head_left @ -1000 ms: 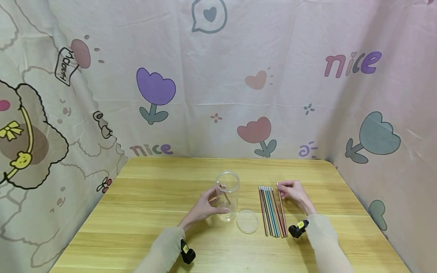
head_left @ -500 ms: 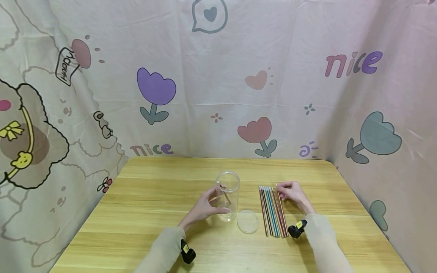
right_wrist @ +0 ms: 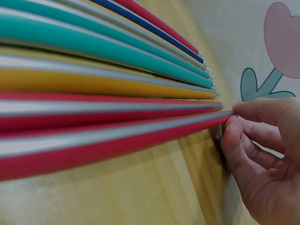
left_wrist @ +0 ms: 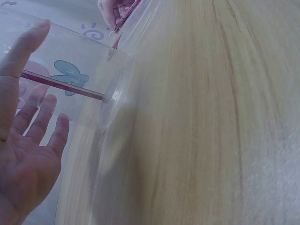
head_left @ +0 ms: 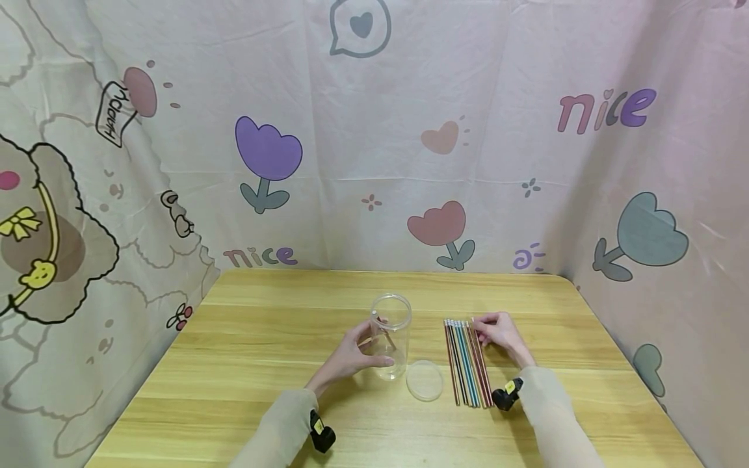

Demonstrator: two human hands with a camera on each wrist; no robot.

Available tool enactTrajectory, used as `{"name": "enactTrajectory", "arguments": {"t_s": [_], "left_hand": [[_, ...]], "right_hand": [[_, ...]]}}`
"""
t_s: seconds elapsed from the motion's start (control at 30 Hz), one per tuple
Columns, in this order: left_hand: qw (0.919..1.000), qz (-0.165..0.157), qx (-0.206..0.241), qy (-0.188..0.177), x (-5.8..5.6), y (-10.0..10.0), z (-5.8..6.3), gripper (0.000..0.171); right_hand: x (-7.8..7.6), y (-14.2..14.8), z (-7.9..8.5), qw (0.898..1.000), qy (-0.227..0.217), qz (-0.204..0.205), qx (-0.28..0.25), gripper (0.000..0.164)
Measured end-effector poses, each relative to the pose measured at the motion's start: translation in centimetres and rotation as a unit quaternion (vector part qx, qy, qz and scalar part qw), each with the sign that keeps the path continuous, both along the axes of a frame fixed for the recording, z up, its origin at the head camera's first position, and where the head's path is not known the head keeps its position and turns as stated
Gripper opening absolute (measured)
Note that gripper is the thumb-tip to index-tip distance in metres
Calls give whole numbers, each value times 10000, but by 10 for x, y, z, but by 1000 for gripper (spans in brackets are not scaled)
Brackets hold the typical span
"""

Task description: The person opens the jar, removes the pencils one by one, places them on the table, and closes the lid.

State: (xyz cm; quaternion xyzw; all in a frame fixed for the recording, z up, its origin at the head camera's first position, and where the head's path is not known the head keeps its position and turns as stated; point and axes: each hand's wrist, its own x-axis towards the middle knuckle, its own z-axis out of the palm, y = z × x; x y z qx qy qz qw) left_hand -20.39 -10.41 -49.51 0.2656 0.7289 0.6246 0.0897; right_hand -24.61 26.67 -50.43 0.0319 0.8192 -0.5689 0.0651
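A tall clear jar (head_left: 393,315) stands upright on the table, its mouth uncovered. My left hand (head_left: 353,354) holds it, thumb on the near side and fingers round the far side. One red-striped pencil (left_wrist: 61,86) leans inside the jar. To the right, my right hand (head_left: 497,328) pinches the far end of a red-and-silver pencil (right_wrist: 122,140) between thumb and index finger. That pencil lies at the right edge of a row of striped pencils (head_left: 462,364); teal, yellow, dark blue and red ones show in the right wrist view.
A round clear lid (head_left: 424,381) lies flat between the jar and the pencils. The wooden table (head_left: 246,331) runs back to a printed cloth wall (head_left: 363,130), with more cloth at the left and right sides.
My right hand has shifted slightly left with the end of the red pencil, bringing it closer to the row. The left hand and the jar have stayed in place.
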Motion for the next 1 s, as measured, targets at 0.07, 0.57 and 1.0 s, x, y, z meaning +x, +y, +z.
{"name": "enactTrajectory", "arguments": {"t_s": [0.07,0.57,1.0], "left_hand": [[10000,12,-2,5,0,0,0,70],[10000,35,-17,-12,0,0,0,70],[10000,11,-4,-16,0,0,-1,70]], "right_hand": [[0,-1,-1,9999,49,-62,93,30],[1,-5,-1,9982,104,-217,542,30],[1,-6,-3,9978,263,-360,489,24]]}}
